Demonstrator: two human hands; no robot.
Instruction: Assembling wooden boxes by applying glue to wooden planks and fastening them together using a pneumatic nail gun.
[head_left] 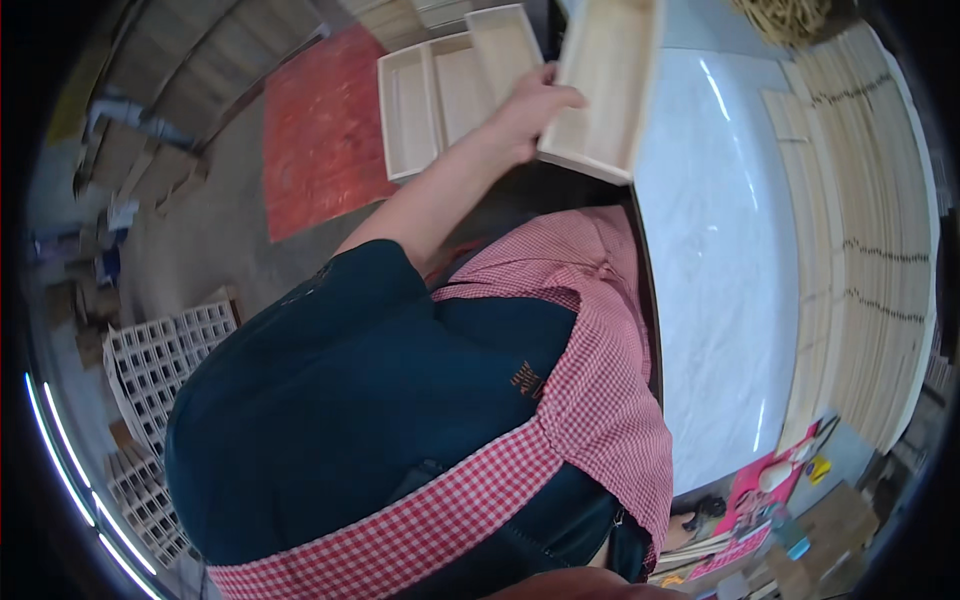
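Note:
My left hand (535, 112) reaches forward, its fingers closed over the side of a shallow, pale wooden box (603, 85). This box is tilted at the left edge of a white, glossy tabletop (715, 250). Left of the hand sit more pale wooden boxes, including an open one (411, 115) and another (503, 48) partly behind my hand. At the lower right, part of my right hand (680, 530) shows past the apron, beside a small dark object (708, 510). Its fingers are too unclear to read.
Long stacked wooden strips (870, 230) line the table's right side. A tan, stringy bundle (785, 18) lies at the far right. A red sheet (325, 130) covers floor at left; gridded pale racks (170, 360) stand lower left. Small tools and a pink sheet (750, 490) clutter the lower right.

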